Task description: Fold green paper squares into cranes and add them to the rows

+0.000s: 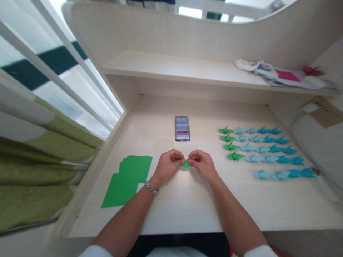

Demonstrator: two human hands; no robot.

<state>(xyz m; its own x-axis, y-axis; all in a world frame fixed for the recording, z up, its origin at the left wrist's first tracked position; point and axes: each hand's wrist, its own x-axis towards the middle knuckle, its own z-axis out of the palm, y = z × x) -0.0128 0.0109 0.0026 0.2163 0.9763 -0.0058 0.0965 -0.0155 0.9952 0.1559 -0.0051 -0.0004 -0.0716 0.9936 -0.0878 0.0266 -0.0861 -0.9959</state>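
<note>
Green paper piece [185, 165], ends in the fingertip pinches of left hand [167, 165] and right hand [204, 165]

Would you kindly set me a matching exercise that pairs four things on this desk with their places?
Column one:
1. Phone
2. Loose green sheets
3. Paper birds
4. Small green paper

Column two:
A. In rows, to the right of the hands
B. Pinched between the fingertips of the left hand and the right hand
C. On the desk, farther back than the hands
D. Overlapping, to the left of the hands

Right pairs: 1-C, 2-D, 3-A, 4-B.
</note>
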